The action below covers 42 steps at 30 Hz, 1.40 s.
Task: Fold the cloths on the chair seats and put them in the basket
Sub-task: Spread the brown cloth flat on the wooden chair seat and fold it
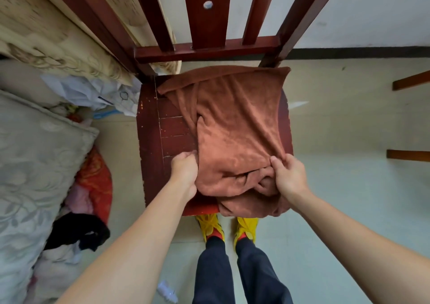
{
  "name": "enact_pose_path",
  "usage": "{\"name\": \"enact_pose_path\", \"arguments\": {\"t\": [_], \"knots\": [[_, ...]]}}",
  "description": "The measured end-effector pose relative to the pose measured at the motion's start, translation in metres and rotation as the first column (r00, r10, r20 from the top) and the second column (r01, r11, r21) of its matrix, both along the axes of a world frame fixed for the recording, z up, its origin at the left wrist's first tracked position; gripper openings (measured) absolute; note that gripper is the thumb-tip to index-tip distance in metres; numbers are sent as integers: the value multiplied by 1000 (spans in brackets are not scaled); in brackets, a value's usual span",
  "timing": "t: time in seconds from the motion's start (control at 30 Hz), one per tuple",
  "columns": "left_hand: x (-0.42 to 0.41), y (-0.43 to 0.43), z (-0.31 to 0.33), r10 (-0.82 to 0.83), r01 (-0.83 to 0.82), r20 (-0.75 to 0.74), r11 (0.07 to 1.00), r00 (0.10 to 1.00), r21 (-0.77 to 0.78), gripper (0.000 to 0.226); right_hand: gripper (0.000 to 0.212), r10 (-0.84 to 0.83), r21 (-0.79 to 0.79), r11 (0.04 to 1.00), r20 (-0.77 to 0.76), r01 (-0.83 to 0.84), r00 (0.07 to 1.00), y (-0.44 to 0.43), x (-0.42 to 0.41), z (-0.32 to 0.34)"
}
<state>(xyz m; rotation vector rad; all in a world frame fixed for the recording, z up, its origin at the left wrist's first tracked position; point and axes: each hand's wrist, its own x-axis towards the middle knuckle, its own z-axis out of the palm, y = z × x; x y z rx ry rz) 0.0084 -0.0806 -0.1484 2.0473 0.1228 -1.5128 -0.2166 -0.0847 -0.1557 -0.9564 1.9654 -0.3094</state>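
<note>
Cloth point(235, 127), brown, spread rumpled over chair seat point(151, 141), its near edge bunched between both hands. Left hand point(185, 168) pinches its left edge; right hand point(288, 175) grips its right corner.

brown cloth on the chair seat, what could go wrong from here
1. The brown cloth already droops over the front edge of the chair seat; a tug could slide it to the floor.
2. Its near edge is bunched between the left hand and right hand, so the fold may come out uneven.
</note>
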Motion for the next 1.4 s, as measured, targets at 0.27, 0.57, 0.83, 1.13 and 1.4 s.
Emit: {"name": "enact_pose_path", "arguments": {"t": [0.27, 0.57, 0.83, 1.13, 1.4], "knots": [[49, 28, 0, -508, 446, 308, 859, 805, 251, 30, 24, 328, 188, 938, -218, -290, 919, 13, -3, 4], [30, -49, -6, -276, 296, 337, 955, 900, -8, 25, 16, -95, 98, 991, 8, 94, 995, -53, 14, -6], [79, -7, 1, -87, 62, 379, 995, 921, 76, 16, 19, 116, 225, 971, -152, -80, 982, -39, 0, -4], [106, -56, -12, -420, 448, 684, 881, 596, 150, 49, 41, 150, 96, 987, -294, -127, 944, -100, 14, 4], [104, -100, -27, -111, 189, 616, 980, 780, -63, 34, 16, 91, 40, 996, -289, -83, 953, -151, 31, -16]]}}
